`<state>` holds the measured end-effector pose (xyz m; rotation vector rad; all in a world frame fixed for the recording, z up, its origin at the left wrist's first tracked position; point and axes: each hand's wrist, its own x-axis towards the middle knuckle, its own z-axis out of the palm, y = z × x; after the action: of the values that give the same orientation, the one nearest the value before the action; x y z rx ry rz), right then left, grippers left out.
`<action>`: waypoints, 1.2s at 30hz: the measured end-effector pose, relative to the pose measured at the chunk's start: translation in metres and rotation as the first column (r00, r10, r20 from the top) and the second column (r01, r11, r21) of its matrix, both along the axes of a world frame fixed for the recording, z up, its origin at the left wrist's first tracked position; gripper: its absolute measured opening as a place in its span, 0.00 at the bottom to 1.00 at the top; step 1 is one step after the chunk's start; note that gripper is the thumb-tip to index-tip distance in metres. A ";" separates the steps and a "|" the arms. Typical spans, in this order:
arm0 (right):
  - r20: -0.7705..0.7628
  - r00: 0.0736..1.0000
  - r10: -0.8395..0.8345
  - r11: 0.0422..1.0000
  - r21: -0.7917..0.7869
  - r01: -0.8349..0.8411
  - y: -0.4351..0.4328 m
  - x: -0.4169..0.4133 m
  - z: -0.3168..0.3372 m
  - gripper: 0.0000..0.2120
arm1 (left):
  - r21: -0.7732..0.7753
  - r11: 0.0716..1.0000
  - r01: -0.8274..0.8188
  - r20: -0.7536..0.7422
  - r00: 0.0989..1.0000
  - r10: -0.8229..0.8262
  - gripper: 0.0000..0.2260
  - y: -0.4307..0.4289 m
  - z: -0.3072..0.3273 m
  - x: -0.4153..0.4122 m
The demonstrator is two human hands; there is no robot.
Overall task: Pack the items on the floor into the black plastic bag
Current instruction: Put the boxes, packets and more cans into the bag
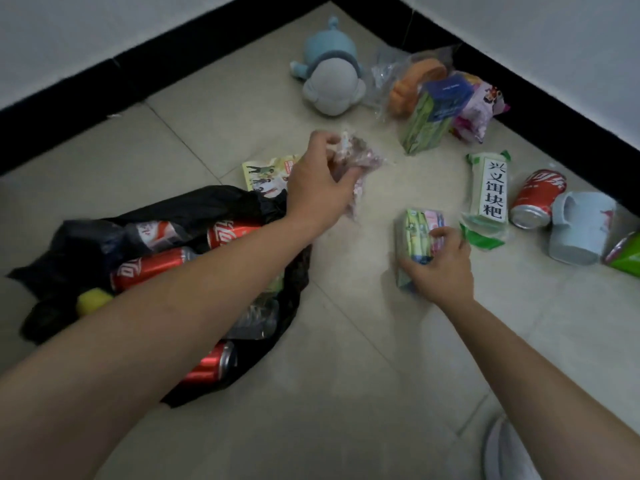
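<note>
From my remote feed: my left hand (317,188) pinches a crinkled clear packet (353,168) above the tiled floor (346,358), fingers closed around it. My right hand (440,268) curls over a green-and-pink pack (417,233) lying on the tiles, fingers wrapped on its near end. The black plastic bag (214,202) lies open under my left forearm, red cans (152,266) showing inside. A plush toy (330,77), a labelled packet (488,188) and a pale mug (581,228) lie near the corner.

Home corner: tiled floor (346,393), plush toy (329,74)
</note>
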<state>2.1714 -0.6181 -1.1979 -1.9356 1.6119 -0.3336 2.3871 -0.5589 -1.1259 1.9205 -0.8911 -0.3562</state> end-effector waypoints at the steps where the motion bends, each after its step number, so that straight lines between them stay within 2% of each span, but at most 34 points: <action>1: 0.070 0.997 -0.043 0.998 0.050 0.040 -0.002 0.009 0.009 0.30 | -0.074 0.996 -0.039 -0.004 0.999 0.039 0.20 0.010 0.016 0.009; 3: 0.231 0.966 -0.115 0.990 0.112 0.091 -0.002 0.034 0.029 0.28 | -0.160 0.980 -0.120 0.011 0.992 0.124 0.20 0.036 0.040 0.032; 6: 0.435 0.897 -0.075 0.995 0.094 0.038 0.013 0.085 0.064 0.27 | -0.142 0.969 -0.203 0.076 0.974 0.215 0.20 0.091 0.051 0.071; 10: 0.646 0.762 0.049 0.983 0.105 -0.153 0.048 0.149 0.113 0.28 | 0.054 0.952 -0.302 0.223 0.933 0.284 0.22 0.178 0.042 0.109; 13: 0.700 0.687 0.196 0.935 0.076 -0.345 0.083 0.177 0.130 0.27 | 0.237 0.918 -0.318 0.286 0.926 0.247 0.24 0.241 0.019 0.120; 16: 0.681 0.641 0.354 0.861 0.030 -0.508 0.116 0.186 0.123 0.27 | 0.389 0.885 -0.258 0.319 0.938 0.134 0.25 0.286 -0.005 0.117; 19: 0.582 0.622 0.523 0.779 -0.032 -0.626 0.139 0.186 0.103 0.30 | 0.565 0.809 -0.162 0.378 0.922 -0.080 0.29 0.310 -0.028 0.109; 21: 0.385 0.592 0.708 0.673 -0.115 -0.731 0.146 0.180 0.089 0.34 | 0.620 0.771 -0.149 0.397 0.907 -0.144 0.29 0.320 -0.039 0.109; 23: 0.094 0.500 0.861 0.508 -0.159 -0.846 0.147 0.173 0.073 0.36 | 0.640 0.756 -0.137 0.383 0.910 -0.158 0.30 0.322 -0.040 0.113; 24: -0.019 0.460 0.888 0.453 -0.147 -0.879 0.146 0.169 0.067 0.36 | 0.650 0.749 -0.130 0.380 0.909 -0.172 0.31 0.320 -0.039 0.116; 25: -0.074 0.453 0.888 0.443 -0.117 -0.889 0.145 0.167 0.062 0.36 | 0.656 0.744 -0.127 0.389 0.901 -0.189 0.31 0.317 -0.037 0.119; 29: -0.038 0.541 0.840 0.540 -0.038 -0.841 0.131 0.168 0.064 0.33 | 0.586 0.796 -0.154 0.442 0.883 -0.155 0.25 0.289 -0.021 0.133; 32: 0.105 0.585 0.804 0.577 0.098 -0.811 0.113 0.172 0.071 0.30 | 0.584 0.808 -0.081 0.412 0.887 -0.209 0.16 0.257 -0.016 0.141; 34: 0.240 0.607 0.758 0.557 0.245 -0.793 0.102 0.172 0.077 0.26 | 0.660 0.751 0.029 0.325 0.890 -0.320 0.19 0.241 -0.019 0.143; 36: 0.314 0.612 0.726 0.510 0.351 -0.785 0.090 0.173 0.077 0.22 | 0.763 0.640 0.089 0.241 0.880 -0.410 0.25 0.233 -0.027 0.143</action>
<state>2.3443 -0.5278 -1.1206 -1.9598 0.5244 0.2792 2.5304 -0.3260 -1.1531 2.6878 -1.4660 -0.5751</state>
